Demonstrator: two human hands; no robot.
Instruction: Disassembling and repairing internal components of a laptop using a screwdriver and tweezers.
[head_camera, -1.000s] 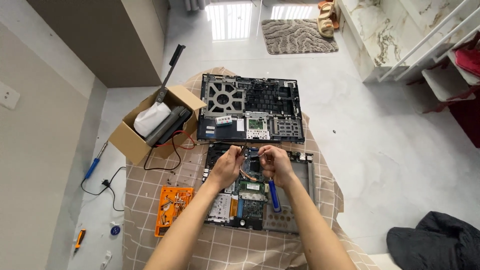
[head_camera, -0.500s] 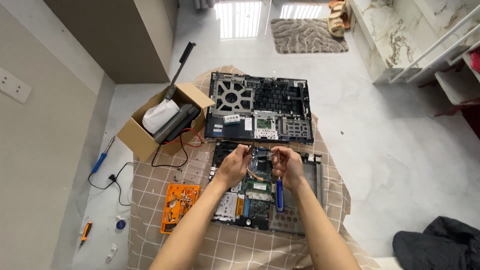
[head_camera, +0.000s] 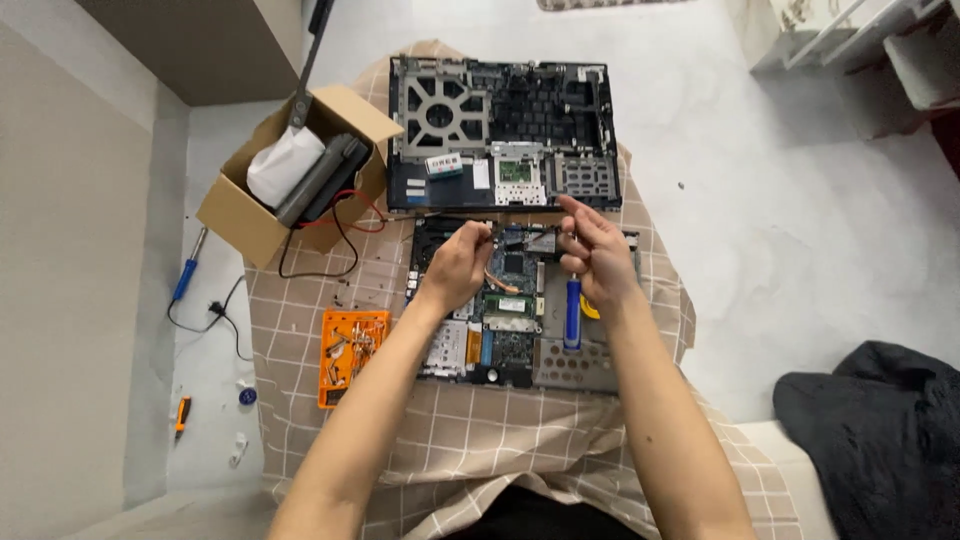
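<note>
Opened laptop base (head_camera: 500, 330), motherboard exposed, lies on the checked beige cloth (head_camera: 480, 450) directly below me, centre of view. Both my hands work over its upper edge.

Left hand (head_camera: 455, 268): fingers curled together, tips pinched at a small part near the top of the board. I cannot tell what the part is; it is too small and partly hidden by the fingers.

Right hand (head_camera: 597, 258): closed around a blue-handled screwdriver (head_camera: 572, 312). Handle hangs down out of the palm over the right half of the base; fingertips bunched above it, close to the left fingertips. The tip end is hidden by the hand.

Just beyond the base, touching or nearly touching its top edge, lies the removed laptop cover (head_camera: 500, 135), inner side up, with a round fan grille at its left.

Left of the base, on the cloth: orange parts tray (head_camera: 352, 355) holding small screws and bits.

Upper left, at the cloth's corner: open cardboard box (head_camera: 290, 180) with a white bundle and a dark grey block inside; red and black wires trail from it across the cloth.

On the floor at far left: second blue-handled tool (head_camera: 186, 272). Lower right: dark cloth heap (head_camera: 880, 430).
</note>
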